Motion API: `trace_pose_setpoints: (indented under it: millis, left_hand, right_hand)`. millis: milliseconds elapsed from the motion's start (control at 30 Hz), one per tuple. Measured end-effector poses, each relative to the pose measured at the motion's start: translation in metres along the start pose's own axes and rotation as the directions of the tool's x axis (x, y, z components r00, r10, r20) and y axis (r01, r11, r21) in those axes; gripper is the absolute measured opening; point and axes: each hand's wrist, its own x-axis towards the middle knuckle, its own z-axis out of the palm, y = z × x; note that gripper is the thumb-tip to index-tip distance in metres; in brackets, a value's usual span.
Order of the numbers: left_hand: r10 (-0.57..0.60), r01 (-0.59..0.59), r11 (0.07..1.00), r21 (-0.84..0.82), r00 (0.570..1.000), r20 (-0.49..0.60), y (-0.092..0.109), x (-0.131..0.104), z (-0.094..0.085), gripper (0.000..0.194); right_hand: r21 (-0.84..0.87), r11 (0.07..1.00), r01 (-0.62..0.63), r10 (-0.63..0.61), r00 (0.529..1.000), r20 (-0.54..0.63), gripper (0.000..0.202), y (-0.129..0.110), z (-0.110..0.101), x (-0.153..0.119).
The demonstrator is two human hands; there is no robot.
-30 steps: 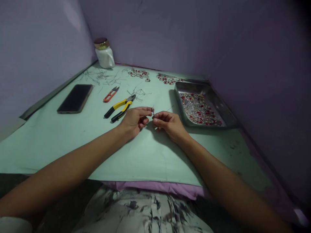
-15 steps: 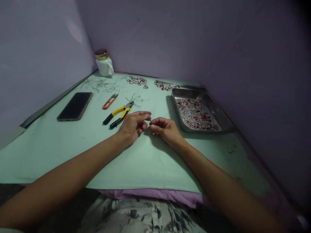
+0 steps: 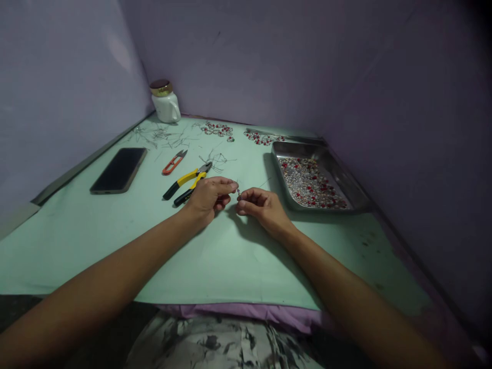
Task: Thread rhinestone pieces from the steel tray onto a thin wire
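Observation:
Between my hands, above the middle of the table, is a small beaded wire [image 3: 239, 192] with tiny reddish and clear beads. My left hand [image 3: 212, 197] pinches its upper end between thumb and forefinger. With thumb and fingertips my right hand [image 3: 261, 206] grips its lower end, and a thin wire tail sticks out above the knuckles toward the right. Yellow-and-black pliers [image 3: 187, 182] lie just left of my left hand, which hides part of one handle. To the right of my right hand stands a metal tray [image 3: 286, 197] holding pearl-like and red beads [image 3: 309, 184].
Orange thread snips [image 3: 174, 162] and a dark phone [image 3: 119, 170] lie at the left. Cut wires [image 3: 163, 136] are strewn behind them. Red-beaded pieces [image 3: 217, 129] lie along the back, near a lidded white mug [image 3: 166, 107]. Purple walls [image 3: 246, 61] enclose the table.
My fingertips have drawn slightly apart, so more of the beaded wire shows between them. My right hand sits a touch lower. The tools and tray stay in place.

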Motion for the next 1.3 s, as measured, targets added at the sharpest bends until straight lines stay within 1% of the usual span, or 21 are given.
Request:
trace_pose_setpoints:
  millis: [167,267,333,433,567,700,767,900,1033,1133,1233,1300]
  left_hand:
    - [0.101,-0.097,0.993,0.061,0.993,-0.062,0.0,-0.001,0.002,0.004]
    - [0.159,-0.147,0.981,0.125,0.982,-0.097,0.001,-0.004,0.005,0.005]
    - [0.185,-0.161,0.968,0.193,0.976,-0.114,0.003,-0.007,0.007,0.008]
    - [0.235,-0.186,0.927,0.326,0.965,-0.116,0.007,-0.013,0.01,0.009]
    - [0.316,-0.247,0.85,0.466,0.946,-0.076,0.011,-0.016,0.012,0.01]
    - [0.374,-0.297,0.78,0.551,0.927,-0.03,0.01,-0.015,0.011,0.013]
    - [0.398,-0.327,0.75,0.575,0.917,0.002,0.009,-0.014,0.01,0.013]
    - [0.427,-0.36,0.7,0.617,0.903,0.043,0.005,-0.013,0.009,0.014]
    - [0.464,-0.378,0.576,0.724,0.881,0.091,0.004,-0.012,0.009,0.013]
    - [0.499,-0.406,0.486,0.774,0.856,0.136,0.003,-0.012,0.009,0.013]
    - [0.515,-0.431,0.431,0.793,0.839,0.176,0.001,-0.014,0.01,0.015]
    - [0.523,-0.444,0.411,0.796,0.83,0.193,0.0,-0.014,0.01,0.016]
  right_hand:
    - [0.014,0.999,-0.046,0.045,0.998,0.036,0.011,-0.003,0.0,-0.001]
    - [0.102,0.993,-0.059,0.054,0.997,0.046,0.015,-0.004,0.003,-0.003]
    - [0.147,0.988,-0.04,0.037,0.999,0.029,0.018,-0.004,0.006,-0.004]
    - [0.131,0.991,0.007,-0.006,1.0,-0.009,0.012,-0.004,0.01,-0.005]
    - [0.097,0.995,0.021,-0.017,0.999,-0.034,0.012,-0.004,0.013,-0.005]
    - [0.023,0.997,0.073,-0.071,0.995,-0.065,0.012,-0.003,0.015,-0.005]
    - [0.024,0.996,0.082,-0.08,0.994,-0.074,0.012,-0.002,0.016,-0.004]
    - [0.063,0.997,0.054,-0.05,0.996,-0.07,0.012,0.0,0.022,-0.005]
    - [0.078,0.997,0.013,-0.006,0.997,-0.08,0.015,0.001,0.026,-0.005]
    - [0.068,0.998,-0.013,0.018,0.997,-0.075,0.016,0.0,0.028,-0.005]
    - [0.044,0.999,-0.028,0.032,0.995,-0.092,0.017,-0.002,0.029,-0.004]
    - [0.036,0.999,-0.024,0.027,0.994,-0.11,0.017,-0.004,0.029,-0.003]
